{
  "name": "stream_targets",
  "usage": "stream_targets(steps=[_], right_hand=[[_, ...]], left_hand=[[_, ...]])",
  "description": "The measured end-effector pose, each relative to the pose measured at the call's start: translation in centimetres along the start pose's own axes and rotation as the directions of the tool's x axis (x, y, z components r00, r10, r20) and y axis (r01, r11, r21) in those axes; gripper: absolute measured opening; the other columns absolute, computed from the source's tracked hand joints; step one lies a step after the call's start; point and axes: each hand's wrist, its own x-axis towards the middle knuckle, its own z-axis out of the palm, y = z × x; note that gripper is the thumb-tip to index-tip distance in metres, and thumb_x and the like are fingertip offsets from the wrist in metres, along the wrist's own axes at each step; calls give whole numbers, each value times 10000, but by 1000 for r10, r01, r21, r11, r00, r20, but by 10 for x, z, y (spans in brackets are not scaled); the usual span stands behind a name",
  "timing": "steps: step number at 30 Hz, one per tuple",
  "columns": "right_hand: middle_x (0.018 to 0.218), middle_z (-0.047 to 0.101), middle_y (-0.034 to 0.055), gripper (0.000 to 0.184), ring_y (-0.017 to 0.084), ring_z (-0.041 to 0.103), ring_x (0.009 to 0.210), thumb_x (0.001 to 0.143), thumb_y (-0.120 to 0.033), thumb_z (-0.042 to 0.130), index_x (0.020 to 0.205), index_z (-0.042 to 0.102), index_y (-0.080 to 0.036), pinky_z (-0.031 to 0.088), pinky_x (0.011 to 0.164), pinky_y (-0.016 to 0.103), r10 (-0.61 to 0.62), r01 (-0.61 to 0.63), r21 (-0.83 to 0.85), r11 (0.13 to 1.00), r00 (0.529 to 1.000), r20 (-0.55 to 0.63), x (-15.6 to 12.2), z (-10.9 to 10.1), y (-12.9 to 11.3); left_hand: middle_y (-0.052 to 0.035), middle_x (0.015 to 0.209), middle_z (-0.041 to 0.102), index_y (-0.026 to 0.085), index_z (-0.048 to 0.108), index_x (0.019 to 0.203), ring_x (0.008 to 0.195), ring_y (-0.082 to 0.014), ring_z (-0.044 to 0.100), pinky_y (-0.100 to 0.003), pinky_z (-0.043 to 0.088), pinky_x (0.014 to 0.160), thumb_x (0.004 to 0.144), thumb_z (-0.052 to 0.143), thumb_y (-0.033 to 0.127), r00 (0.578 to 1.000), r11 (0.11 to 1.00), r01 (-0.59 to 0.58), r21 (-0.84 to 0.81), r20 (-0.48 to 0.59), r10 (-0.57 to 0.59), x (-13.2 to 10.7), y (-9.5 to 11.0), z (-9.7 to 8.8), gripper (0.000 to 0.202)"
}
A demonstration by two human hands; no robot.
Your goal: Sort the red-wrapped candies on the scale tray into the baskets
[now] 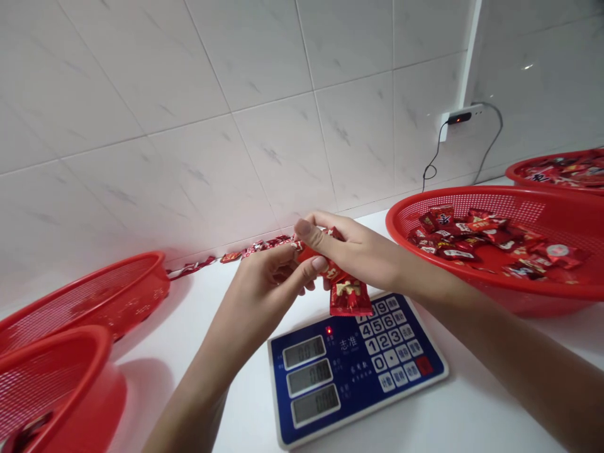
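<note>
A strip of joined red sweet packets with gold print [350, 297] passes through both my hands. One end hangs down over the blue counting scale [353, 371] without visibly resting on it. The rest trails left along the white counter [236, 409] towards the wall. My left hand [268, 283] pinches the strip between thumb and fingers. My right hand [349, 248] grips it just beside the left, its thumb on top. The fingers partly hide the packets between my hands.
Red mesh baskets stand on both sides: one holding loose red packets [438, 201], another behind it [519, 167], and two at the left [108, 296] [51, 371]. A plugged-in white adapter [465, 116] and its cable hang on the tiled wall.
</note>
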Motion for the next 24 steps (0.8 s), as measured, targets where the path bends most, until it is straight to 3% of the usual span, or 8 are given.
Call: stream_targets(steps=[5,9,13,17,21,24], right_hand=[[758,647,19,436,121,626,683,919,-622,469,900,525,-190,509,649,233,-42,39,71,997,998,43,7,-7,6],[698,607,-11,412,90,574,581,891,-598,548,881,558,-187,455,546,197,-28,25,70,997,999,37,8,-19,6],[608,529,-35,417,86,540,536,848,-595,608,849,596,-179,375,471,189,22,-21,-52,998,999,24,3,-25,0],[591,548,-34,364,72,487,497,801,-528,689,853,654,-169,338,454,197,32,-37,-156,987,999,-33,1,-25,-4],[617,569,-22,309,74,489,514,808,-468,689,865,687,-164,354,475,207,37,-36,-201,979,999,-2,2,-29,-1],[631,576,-18,300,76,488,521,814,-447,681,905,702,-162,365,491,215,56,-51,-246,968,998,12,2,-32,0]], left_hand=[[5,636,641,188,685,699,625,-122,590,-211,460,573,857,664,357,999,971,-37,-237,-21,33,1,-5,-1,232],[26,651,633,205,706,735,620,-90,567,-186,468,611,889,650,314,976,920,-111,-375,-215,30,0,-7,-4,197],[30,668,628,211,720,787,643,-93,572,-185,478,631,896,652,303,937,934,-151,-325,-349,30,-1,-6,-6,157],[28,666,640,206,721,797,645,-94,586,-178,482,625,904,641,327,964,946,-130,-298,-261,50,1,-7,-7,180],[-7,647,668,179,717,757,610,-113,605,-199,509,617,926,569,463,991,948,-39,-317,-133,-3,5,-15,-11,362],[-29,652,673,164,706,761,615,-132,617,-223,524,623,932,515,533,994,957,-2,-289,-109,-31,7,-19,-12,449]])
